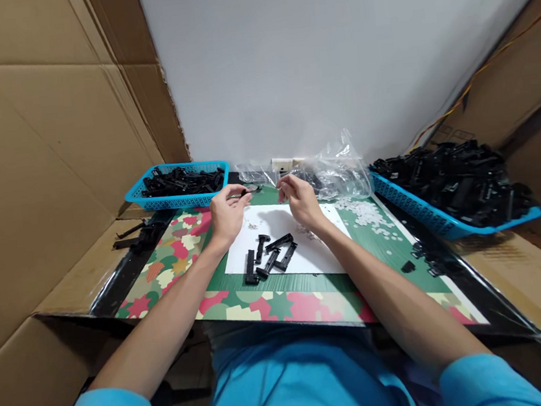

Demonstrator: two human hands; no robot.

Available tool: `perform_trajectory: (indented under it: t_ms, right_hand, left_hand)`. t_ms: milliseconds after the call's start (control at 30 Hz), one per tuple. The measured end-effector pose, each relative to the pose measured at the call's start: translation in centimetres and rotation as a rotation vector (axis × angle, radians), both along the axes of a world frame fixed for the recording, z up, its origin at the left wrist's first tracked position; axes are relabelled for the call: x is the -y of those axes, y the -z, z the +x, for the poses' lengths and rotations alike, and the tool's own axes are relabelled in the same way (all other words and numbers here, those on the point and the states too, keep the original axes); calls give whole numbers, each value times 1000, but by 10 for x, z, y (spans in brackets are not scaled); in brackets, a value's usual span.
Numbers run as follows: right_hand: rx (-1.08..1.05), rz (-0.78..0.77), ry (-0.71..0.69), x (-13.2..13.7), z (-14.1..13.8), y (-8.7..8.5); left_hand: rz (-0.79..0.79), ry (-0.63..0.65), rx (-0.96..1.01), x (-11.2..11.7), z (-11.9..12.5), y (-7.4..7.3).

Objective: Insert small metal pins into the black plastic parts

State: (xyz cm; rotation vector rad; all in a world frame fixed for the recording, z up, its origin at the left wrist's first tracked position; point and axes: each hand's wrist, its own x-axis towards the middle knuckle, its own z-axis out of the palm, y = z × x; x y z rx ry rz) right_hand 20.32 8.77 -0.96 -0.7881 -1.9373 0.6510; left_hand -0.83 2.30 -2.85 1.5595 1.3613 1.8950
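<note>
My left hand (pixel 229 213) is closed over the far left part of a white sheet (pixel 238 259), with a small black plastic part (pixel 250 192) pinched at its fingertips. Across from it, my right hand (pixel 300 201) has thumb and fingers pressed together; whatever it holds is too small to make out. Several black plastic parts (pixel 276 254) lie on the sheet below and between my hands. Tiny metallic pieces (pixel 252 226) sit in a little heap near my left hand, and another small heap (pixel 307 233) is partly hidden by my right wrist.
A blue basket (pixel 177 202) of black parts stands at the back left; a fuller blue basket (pixel 428 211) is at right. Small white discs (pixel 367 215) are scattered right of the sheet. A clear plastic bag (pixel 340 172) lies against the wall. Loose black parts (pixel 140 234) rest at left.
</note>
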Motion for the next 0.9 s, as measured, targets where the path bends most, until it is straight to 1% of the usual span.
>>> perform_trajectory:
  t_ms: [67,167,233,333,433,500,567,667,767,833,900]
  right_hand:
    - [184,35,-59,2,-1,-1]
    - [377,3,-95,4,-6,3]
    - [427,-46,-110,6,-10,7]
    - [433,-91,-137,7,-15,15]
    - [380,-100,-125,6,-16,17]
    - [273,-114,-92,4,-15,15]
    - [121,-150,-71,1,-11,12]
    - [-57,-204,-145,-3,-7,6]
    - [-183,-228,-220,-4,-2,0]
    - [-208,-237,-228,-1,6,-7]
    - [-169,-198,-166,3,25,-19]
  left_hand:
    - [28,-19,49,-3,-3,1]
    - [37,-5,85,-5,-5,4]
    - [34,29,96,-6,-4,5]
    - [28,101,122,-8,-1,6]
    - [17,161,166,-9,0,5]
    - [5,217,207,-7,2,4]
    - [-21,288,261,-5,5,1]
    - [-83,382,357,0,11,-2]
    - [-150,456,425,4,18,-5]
    - [-185,493,418,6,22,-5]
    - [-196,475,370,7,22,-4]
